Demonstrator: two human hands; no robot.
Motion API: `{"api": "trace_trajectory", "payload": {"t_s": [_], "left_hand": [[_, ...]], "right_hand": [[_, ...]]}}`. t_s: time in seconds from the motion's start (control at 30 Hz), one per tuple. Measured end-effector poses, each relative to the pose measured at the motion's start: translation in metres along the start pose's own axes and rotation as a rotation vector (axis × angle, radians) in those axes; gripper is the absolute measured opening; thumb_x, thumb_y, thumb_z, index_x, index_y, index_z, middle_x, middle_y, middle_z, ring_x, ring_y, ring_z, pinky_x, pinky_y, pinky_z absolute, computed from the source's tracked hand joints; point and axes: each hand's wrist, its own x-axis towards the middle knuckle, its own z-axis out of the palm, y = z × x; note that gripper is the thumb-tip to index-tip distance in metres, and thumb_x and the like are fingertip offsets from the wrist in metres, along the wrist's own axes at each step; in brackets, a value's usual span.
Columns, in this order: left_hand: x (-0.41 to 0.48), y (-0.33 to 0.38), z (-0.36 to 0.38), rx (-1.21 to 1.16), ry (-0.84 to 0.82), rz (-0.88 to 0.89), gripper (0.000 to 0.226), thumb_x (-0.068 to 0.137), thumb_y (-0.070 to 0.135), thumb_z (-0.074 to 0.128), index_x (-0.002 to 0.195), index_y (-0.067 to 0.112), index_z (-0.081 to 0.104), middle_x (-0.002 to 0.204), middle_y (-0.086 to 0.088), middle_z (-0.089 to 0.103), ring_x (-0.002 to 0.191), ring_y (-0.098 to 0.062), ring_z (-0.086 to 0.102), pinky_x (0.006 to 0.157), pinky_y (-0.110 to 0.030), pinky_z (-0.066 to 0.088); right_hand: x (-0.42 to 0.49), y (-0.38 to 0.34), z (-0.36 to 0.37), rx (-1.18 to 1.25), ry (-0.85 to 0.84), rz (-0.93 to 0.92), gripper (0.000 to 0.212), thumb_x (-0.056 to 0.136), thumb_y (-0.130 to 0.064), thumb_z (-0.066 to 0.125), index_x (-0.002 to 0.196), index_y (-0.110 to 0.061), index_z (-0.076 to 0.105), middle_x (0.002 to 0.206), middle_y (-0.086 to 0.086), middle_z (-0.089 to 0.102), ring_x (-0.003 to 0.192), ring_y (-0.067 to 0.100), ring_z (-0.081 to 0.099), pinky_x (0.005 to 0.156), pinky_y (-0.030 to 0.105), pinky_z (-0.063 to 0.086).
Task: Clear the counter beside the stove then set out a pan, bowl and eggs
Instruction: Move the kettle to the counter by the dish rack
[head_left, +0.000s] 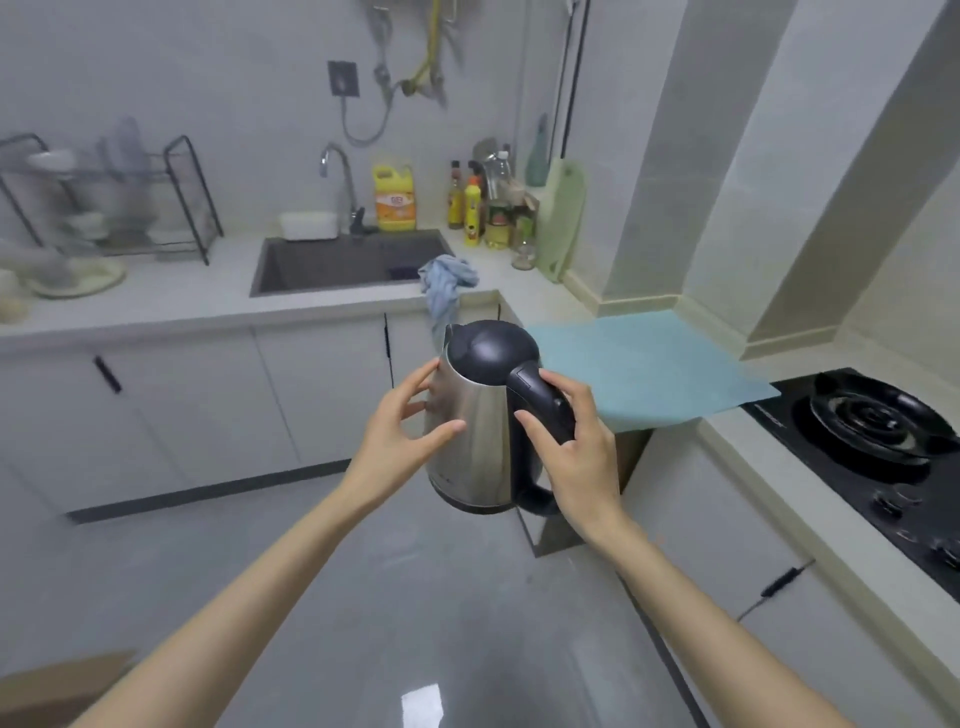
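Observation:
A steel electric kettle with a black lid and black handle hangs in the air over the floor, in front of the counter corner. My right hand grips its black handle. My left hand rests against the kettle's steel side, fingers spread. The counter beside the stove is covered by a light blue mat with nothing on it. The black gas stove lies at the right. No pan, bowl or eggs can be made out.
A sink with a tap sits at the back, a blue cloth draped over its corner. Bottles and a green cutting board crowd the back corner. A dish rack stands at the left. A cabinet door under the mat stands ajar.

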Motion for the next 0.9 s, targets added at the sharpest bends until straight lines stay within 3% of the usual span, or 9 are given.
{"api": "trace_trajectory", "payload": {"t_s": [0.1,0.3,0.5,0.9], "left_hand": [[0.005,-0.016,-0.053,0.021,0.112,-0.033,0.071,0.078,0.034,0.077,0.136,0.051,0.040,0.136,0.013,0.048,0.122,-0.005,0.050,0.094,-0.048,0.051],[0.019,-0.052,-0.145,0.111,0.325,-0.108,0.072,0.077,0.035,0.077,0.136,0.053,0.039,0.137,0.013,0.049,0.123,-0.007,0.050,0.101,-0.044,0.047],[0.059,-0.090,-0.224,0.164,0.483,-0.164,0.073,0.077,0.034,0.078,0.137,0.051,0.040,0.137,0.012,0.049,0.123,-0.008,0.051,0.105,-0.040,0.043],[0.157,-0.142,-0.351,0.246,0.725,-0.245,0.074,0.077,0.036,0.077,0.140,0.044,0.040,0.139,0.011,0.048,0.121,-0.009,0.053,0.102,-0.034,0.044]], "right_hand": [[0.025,-0.011,0.056,0.044,-0.092,-0.061,0.041,0.087,-0.023,0.069,0.123,-0.031,0.051,0.116,-0.012,0.061,0.100,0.003,0.058,0.082,0.006,0.043],[0.075,-0.021,0.167,0.157,-0.264,-0.124,0.041,0.087,-0.024,0.069,0.121,-0.038,0.050,0.116,-0.016,0.062,0.103,0.005,0.059,0.086,0.025,0.051],[0.139,-0.018,0.275,0.267,-0.406,-0.183,0.040,0.088,-0.023,0.068,0.123,-0.033,0.052,0.114,-0.015,0.062,0.103,0.006,0.060,0.088,0.032,0.051],[0.271,-0.027,0.454,0.401,-0.661,-0.255,0.039,0.089,-0.023,0.066,0.122,-0.036,0.050,0.118,-0.021,0.059,0.106,0.005,0.058,0.090,0.027,0.048]]}}
